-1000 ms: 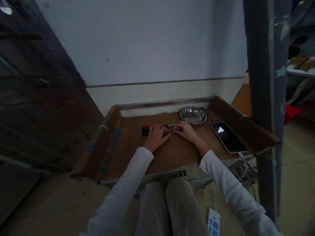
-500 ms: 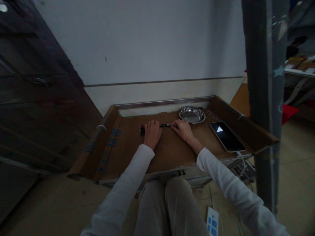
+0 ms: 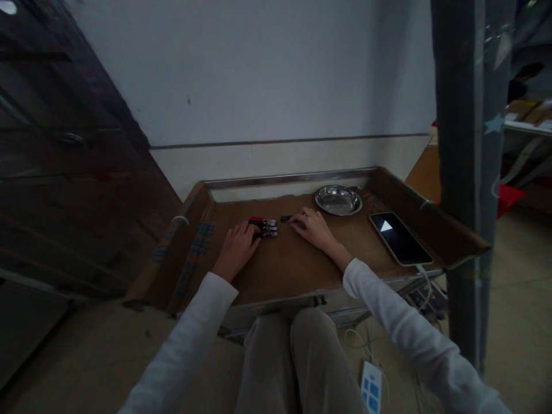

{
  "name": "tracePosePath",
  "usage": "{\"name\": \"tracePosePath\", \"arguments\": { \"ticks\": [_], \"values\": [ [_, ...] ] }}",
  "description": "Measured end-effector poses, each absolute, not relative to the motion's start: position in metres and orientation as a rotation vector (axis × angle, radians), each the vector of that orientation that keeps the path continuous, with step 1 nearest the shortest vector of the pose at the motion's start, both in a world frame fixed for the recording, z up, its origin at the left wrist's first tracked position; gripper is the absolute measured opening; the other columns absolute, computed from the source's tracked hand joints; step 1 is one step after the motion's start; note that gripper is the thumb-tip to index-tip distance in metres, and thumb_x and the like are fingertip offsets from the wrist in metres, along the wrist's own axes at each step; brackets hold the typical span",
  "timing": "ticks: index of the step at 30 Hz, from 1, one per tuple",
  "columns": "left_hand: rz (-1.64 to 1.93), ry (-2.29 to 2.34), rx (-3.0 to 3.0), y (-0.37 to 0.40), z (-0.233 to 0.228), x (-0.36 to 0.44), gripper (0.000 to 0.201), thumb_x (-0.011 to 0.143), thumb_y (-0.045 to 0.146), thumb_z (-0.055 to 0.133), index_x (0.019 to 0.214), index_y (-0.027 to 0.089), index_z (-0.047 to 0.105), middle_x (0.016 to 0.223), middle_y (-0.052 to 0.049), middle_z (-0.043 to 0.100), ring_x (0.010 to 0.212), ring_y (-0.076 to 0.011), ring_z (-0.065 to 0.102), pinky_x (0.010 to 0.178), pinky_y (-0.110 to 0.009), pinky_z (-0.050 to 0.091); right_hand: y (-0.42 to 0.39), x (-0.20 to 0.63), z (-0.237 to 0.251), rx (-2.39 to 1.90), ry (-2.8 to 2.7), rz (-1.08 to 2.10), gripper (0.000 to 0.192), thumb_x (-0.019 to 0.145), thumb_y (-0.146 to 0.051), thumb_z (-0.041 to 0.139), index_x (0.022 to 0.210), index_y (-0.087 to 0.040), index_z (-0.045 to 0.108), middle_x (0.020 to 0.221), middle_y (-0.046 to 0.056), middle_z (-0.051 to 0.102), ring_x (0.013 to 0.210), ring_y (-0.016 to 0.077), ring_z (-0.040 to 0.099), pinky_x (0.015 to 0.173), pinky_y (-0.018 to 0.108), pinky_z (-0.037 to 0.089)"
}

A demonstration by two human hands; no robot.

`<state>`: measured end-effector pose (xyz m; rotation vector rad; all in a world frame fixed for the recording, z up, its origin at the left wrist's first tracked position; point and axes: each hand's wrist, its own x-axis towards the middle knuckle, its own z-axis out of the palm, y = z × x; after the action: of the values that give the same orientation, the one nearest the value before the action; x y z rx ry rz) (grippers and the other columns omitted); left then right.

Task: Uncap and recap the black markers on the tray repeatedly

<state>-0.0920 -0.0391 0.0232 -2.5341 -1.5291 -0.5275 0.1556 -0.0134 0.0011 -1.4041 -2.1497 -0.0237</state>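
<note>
Sliding my left hand [image 3: 236, 248] leftward has uncovered the row of small metal-tipped pieces [image 3: 263, 226], fingers loosely spread beside them, while my right hand [image 3: 311, 229] now pinches one dark piece [image 3: 286, 218] apart.

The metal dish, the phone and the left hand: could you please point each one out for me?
metal dish [image 3: 338, 199], head view, inner bottom.
phone [image 3: 400, 238], head view, dark screen.
left hand [image 3: 237, 249], head view, back of hand.

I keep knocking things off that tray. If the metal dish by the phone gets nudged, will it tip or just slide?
The metal dish looks shallow and wide, so it would probably slide, not tip. Its shiny surface suggests thin steel, likely light. The cardboard under it may add some grip.
</note>
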Motion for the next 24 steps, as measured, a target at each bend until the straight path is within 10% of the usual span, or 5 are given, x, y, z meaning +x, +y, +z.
{"name": "tracePosePath", "arguments": {
  "ticks": [7,24],
  "values": [
    [-0.644,-1.558,-2.688,-0.04,0.022,-0.085,0.013,0.088,0.027,0.051,0.096,0.02,0.056,0.103,-0.007,0.058,0.098,-0.0225,0.055,0.088,-0.038,0.041,-0.005,0.156,-0.001,-1.41,-2.036,0.113,0.019,0.088,-0.034,0.052,0.094,-0.025,0.068,0.095,0.007,0.059,0.093,0.0206,0.052,0.083,0.034,0.035],
    [-1.592,-1.29,-2.768,-0.007,0.053,-0.004,0.028,0.077,0.017,0.065,0.104,0.019,0.054,0.097,-0.004,0.061,0.089,-0.0152,0.059,0.08,-0.031,0.049,-0.007,0.16,0.008,-0.665,-1.034,1.703,0.018,0.079,-0.026,0.061,0.093,-0.017,0.067,0.078,0.001,0.065,0.059,0.0069,0.053,0.052,0.018,0.042]
  ]
}}
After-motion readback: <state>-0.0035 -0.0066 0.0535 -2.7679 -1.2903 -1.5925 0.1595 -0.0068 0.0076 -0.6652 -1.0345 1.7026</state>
